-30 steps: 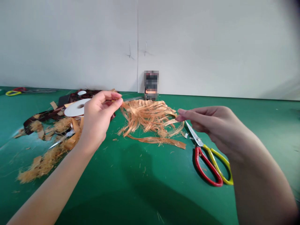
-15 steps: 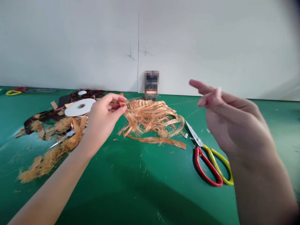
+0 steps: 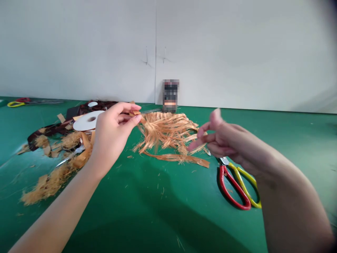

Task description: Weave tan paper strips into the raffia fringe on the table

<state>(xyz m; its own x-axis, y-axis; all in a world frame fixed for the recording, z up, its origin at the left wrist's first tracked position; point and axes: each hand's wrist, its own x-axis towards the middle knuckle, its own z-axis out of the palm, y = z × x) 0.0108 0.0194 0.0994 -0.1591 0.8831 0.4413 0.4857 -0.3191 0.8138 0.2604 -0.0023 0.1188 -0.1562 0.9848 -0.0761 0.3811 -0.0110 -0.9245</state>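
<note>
My left hand pinches the end of a tan ribbon strip between thumb and fingers. Loose fibres hang near this end, but where the held strip stops and the pile behind it starts I cannot tell. That pile is made of frayed tan ribbon strips, with one separate strip lying in front of it. Over the pile's right edge my right hand hovers with fingers apart and nothing visible in them. Below it, partly covered, lie scissors with red and yellow handles.
To the left, a white spool rests among dark brown ribbon, frayed tan scraps and a pointed metal tool. A second pair of scissors lies at the far left. A blurred-out dark box stands against the white wall.
My right hand has come down and to the left, from above the scissors to the pile's right edge. My left hand has shifted slightly left, still pinching the ribbon strip.
</note>
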